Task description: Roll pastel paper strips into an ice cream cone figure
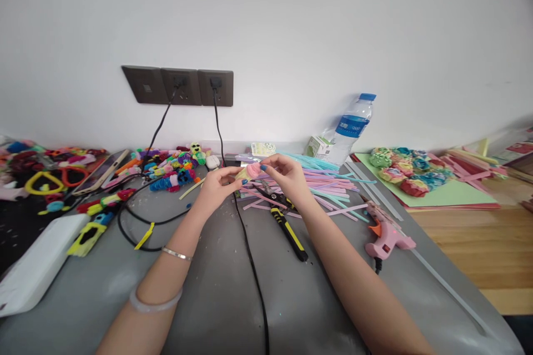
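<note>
A small pink and yellow fuzzy piece (250, 172) is held up between both hands, over the middle of the grey table. My left hand (220, 184) pinches its yellow side between thumb and fingers. On its pink side, the fingertips of my right hand (287, 175) are closed. Just behind and to the right lies a pile of pastel pipe cleaners (333, 180) in pink, purple and blue. Pliers with black and yellow handles (289, 234) rest on the table below my right hand.
A black cable (249, 249) runs down the table's middle. A pink glue gun (389, 239) and leaning bottle (352, 125) are on the right, near crepe flowers (410, 169). Colourful fuzzy figures (175, 169), a phone (102, 172) and a white case (44, 260) are at left.
</note>
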`<action>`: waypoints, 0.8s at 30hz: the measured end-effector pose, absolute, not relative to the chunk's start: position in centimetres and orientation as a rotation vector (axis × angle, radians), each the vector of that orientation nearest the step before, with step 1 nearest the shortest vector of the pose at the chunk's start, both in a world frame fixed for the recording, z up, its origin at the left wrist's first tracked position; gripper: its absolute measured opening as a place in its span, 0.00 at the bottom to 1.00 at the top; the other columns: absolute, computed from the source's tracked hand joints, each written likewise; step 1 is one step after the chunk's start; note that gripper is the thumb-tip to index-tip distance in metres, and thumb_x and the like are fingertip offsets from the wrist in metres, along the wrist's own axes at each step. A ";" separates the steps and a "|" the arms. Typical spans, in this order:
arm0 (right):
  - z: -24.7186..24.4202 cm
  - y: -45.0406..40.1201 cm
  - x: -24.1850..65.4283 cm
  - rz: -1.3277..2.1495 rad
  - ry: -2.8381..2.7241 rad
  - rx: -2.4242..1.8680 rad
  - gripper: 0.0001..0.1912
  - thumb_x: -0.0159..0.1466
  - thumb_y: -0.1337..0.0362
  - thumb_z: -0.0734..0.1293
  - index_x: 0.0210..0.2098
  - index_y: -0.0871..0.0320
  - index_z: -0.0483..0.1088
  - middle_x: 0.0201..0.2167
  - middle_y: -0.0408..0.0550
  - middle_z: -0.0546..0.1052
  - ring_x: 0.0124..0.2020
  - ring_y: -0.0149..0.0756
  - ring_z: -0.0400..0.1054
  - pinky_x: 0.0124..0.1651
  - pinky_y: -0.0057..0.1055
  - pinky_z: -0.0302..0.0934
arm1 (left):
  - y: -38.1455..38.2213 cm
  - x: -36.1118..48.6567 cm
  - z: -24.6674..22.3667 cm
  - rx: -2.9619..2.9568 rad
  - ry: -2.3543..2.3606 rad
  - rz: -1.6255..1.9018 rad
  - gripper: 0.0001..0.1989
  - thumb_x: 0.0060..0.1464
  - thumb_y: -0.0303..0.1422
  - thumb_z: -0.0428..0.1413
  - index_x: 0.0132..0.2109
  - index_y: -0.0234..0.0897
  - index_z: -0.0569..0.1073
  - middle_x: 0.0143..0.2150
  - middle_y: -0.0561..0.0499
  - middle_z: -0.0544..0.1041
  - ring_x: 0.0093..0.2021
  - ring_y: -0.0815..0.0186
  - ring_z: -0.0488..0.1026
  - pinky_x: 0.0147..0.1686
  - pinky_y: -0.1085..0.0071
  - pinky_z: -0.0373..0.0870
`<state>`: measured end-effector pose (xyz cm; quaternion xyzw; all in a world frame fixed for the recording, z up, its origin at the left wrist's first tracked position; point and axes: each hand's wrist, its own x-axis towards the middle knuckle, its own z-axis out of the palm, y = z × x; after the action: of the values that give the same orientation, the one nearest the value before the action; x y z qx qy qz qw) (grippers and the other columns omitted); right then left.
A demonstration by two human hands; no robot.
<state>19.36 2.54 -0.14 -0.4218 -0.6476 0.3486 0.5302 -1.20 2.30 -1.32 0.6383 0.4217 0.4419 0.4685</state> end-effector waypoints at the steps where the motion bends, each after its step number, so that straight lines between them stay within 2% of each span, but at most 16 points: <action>1: -0.1 2.5 19.3 0.833 -1.546 -1.011 0.11 0.60 0.55 0.69 0.33 0.57 0.73 0.30 0.46 0.75 0.31 0.34 0.67 0.35 0.32 0.59 | 2.3 -1.2 -1.3 1.569 1.041 1.083 0.21 0.49 0.38 0.63 0.49 0.33 0.78 0.47 0.42 0.81 0.42 0.57 0.78 0.43 0.62 0.77; 12: -0.3 2.6 19.3 0.857 -1.524 -1.007 0.13 0.60 0.53 0.70 0.32 0.57 0.73 0.30 0.46 0.75 0.30 0.34 0.66 0.35 0.32 0.60 | 2.2 -1.2 -1.1 1.601 1.100 1.132 0.20 0.47 0.36 0.63 0.48 0.34 0.79 0.46 0.43 0.81 0.43 0.57 0.77 0.42 0.62 0.76; 19: -0.1 2.5 19.3 0.846 -1.555 -1.029 0.11 0.60 0.54 0.69 0.31 0.57 0.73 0.28 0.45 0.74 0.29 0.33 0.64 0.33 0.31 0.57 | 2.1 -1.1 -1.0 1.610 1.120 1.166 0.19 0.48 0.34 0.61 0.48 0.33 0.79 0.45 0.44 0.81 0.38 0.61 0.75 0.39 0.64 0.76; 24: -0.1 2.4 19.2 0.865 -1.531 -1.032 0.11 0.59 0.55 0.70 0.31 0.57 0.73 0.28 0.45 0.74 0.29 0.33 0.64 0.33 0.31 0.57 | 2.1 -1.1 -1.0 1.601 1.102 1.193 0.19 0.47 0.33 0.61 0.48 0.34 0.79 0.45 0.43 0.80 0.40 0.61 0.74 0.40 0.65 0.75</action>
<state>19.19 2.44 -0.15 -0.4310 -0.6398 0.3614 0.5237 -1.10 2.14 -1.04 0.6380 0.4391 0.4754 0.4174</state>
